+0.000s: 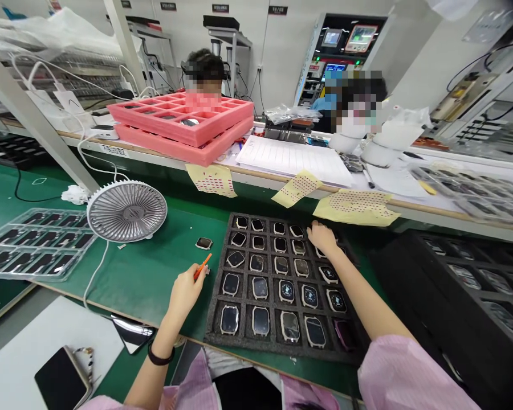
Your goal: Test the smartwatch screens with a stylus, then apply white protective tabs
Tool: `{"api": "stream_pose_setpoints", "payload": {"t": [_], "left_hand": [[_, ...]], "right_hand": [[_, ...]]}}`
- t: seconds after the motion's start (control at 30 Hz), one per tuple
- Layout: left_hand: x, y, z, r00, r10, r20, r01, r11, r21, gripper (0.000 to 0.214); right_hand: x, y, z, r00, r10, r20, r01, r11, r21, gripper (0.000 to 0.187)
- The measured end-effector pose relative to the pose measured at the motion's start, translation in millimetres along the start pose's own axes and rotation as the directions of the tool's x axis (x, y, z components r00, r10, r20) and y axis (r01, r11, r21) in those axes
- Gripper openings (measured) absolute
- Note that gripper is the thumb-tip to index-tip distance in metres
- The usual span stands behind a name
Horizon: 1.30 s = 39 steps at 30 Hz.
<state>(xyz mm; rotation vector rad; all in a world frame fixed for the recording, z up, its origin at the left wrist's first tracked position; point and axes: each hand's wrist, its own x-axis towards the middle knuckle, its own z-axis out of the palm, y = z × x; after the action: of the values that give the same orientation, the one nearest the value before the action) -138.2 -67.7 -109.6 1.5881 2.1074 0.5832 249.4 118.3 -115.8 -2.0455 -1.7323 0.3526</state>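
My left hand [184, 290] is shut on a slim orange tool [202, 266], just left of a black foam tray [282, 354]. The tray holds rows of smartwatch bodies [260, 287] in square pockets, with dark screens facing up. My right hand [322, 239] rests on the tray's upper right part and hides some pockets there. Nothing shows in its fingers. One loose watch body [203, 243] lies on the green mat [154, 285] above my left hand, apart from it.
A small white fan [127, 211] stands on the mat beside a transparent tray of dark watch parts [38, 244]. Yellow sticker sheets [354, 208] overhang the bench edge. Pink foam trays [179, 117] sit beyond, with two co-workers behind them. A black tray [465, 285] lies right.
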Motion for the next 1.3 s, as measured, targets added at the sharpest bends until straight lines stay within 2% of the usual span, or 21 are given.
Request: {"api": "stream_pose_setpoints", "payload": {"t": [0.13,0.23,0.3,0.37,0.47,0.53,0.57,0.6,0.67,0.73,0.87,1.03,1.2,1.3], "left_hand": [[-0.4,-2.7,-1.0,0.999,-0.033,0.002,0.033,0.999,-0.005,0.030],[-2.6,0.1,-4.6,0.999,-0.030,-0.022,0.026,0.989,-0.144,0.032],[-5.6,10.5,-5.7,1.000,0.028,-0.014,-0.030,0.953,-0.303,0.036],[-9.9,29.6,-3.9,0.988,0.147,0.043,-0.108,0.868,-0.485,0.040],[-17.0,67.4,4.6,0.912,0.366,0.184,-0.144,0.706,-0.693,0.042],[-20.3,89.5,11.8,0.864,0.447,0.232,-0.140,0.656,-0.742,0.044],[-21.2,97.7,14.8,0.856,0.462,0.232,-0.141,0.641,-0.755,0.044],[-21.8,103.5,17.1,0.858,0.464,0.222,-0.143,0.630,-0.763,0.044],[-21.9,108.7,19.4,0.873,0.448,0.194,-0.147,0.621,-0.770,0.043],[-21.5,108.1,19.1,0.882,0.435,0.181,-0.151,0.625,-0.766,0.043],[-21.5,104.5,15.8,0.883,0.430,0.187,-0.142,0.626,-0.767,0.043],[-22.5,107.3,13.1,0.886,0.426,0.182,-0.125,0.598,-0.791,0.044],[-22.4,106.3,10.6,0.891,0.422,0.167,-0.139,0.604,-0.784,0.045],[-21.7,104.3,7.2,0.892,0.419,0.172,-0.138,0.613,-0.778,0.045]], "right_hand": [[7.1,3.5,-11.7,0.996,0.010,0.088,-0.029,0.974,0.223,0.018],[-0.1,-4.5,-21.8,0.991,-0.026,0.129,-0.036,0.888,0.459,0.027],[-16.3,-20.5,-23.4,0.985,-0.084,0.151,-0.030,0.780,0.625,0.035],[-41.2,-44.4,-20.0,0.969,-0.162,0.185,-0.038,0.644,0.764,0.041],[-86.0,-86.6,-11.9,0.927,-0.273,0.258,-0.100,0.483,0.870,0.040],[-112.5,-112.4,-9.2,0.895,-0.330,0.301,-0.157,0.399,0.903,0.035],[-122.9,-123.0,-9.2,0.862,-0.373,0.342,-0.252,0.269,0.930,0.031],[-131.1,-131.9,-10.0,0.835,-0.409,0.367,-0.326,0.169,0.930,0.028],[-141.0,-144.1,-13.2,0.810,-0.444,0.384,-0.399,0.065,0.915,0.026],[-144.2,-150.0,-16.7,0.815,-0.444,0.372,-0.395,0.045,0.918,0.026],[-142.7,-152.8,-20.1,0.826,-0.438,0.354,-0.361,0.071,0.930,0.025],[-142.8,-154.4,-18.8,0.823,-0.444,0.354,-0.381,0.030,0.924,0.026],[-143.6,-153.7,-19.1,0.830,-0.438,0.345,-0.338,0.097,0.936,0.027],[-143.0,-151.4,-19.9,0.854,-0.441,0.275,-0.217,0.178,0.960,0.027]]}}
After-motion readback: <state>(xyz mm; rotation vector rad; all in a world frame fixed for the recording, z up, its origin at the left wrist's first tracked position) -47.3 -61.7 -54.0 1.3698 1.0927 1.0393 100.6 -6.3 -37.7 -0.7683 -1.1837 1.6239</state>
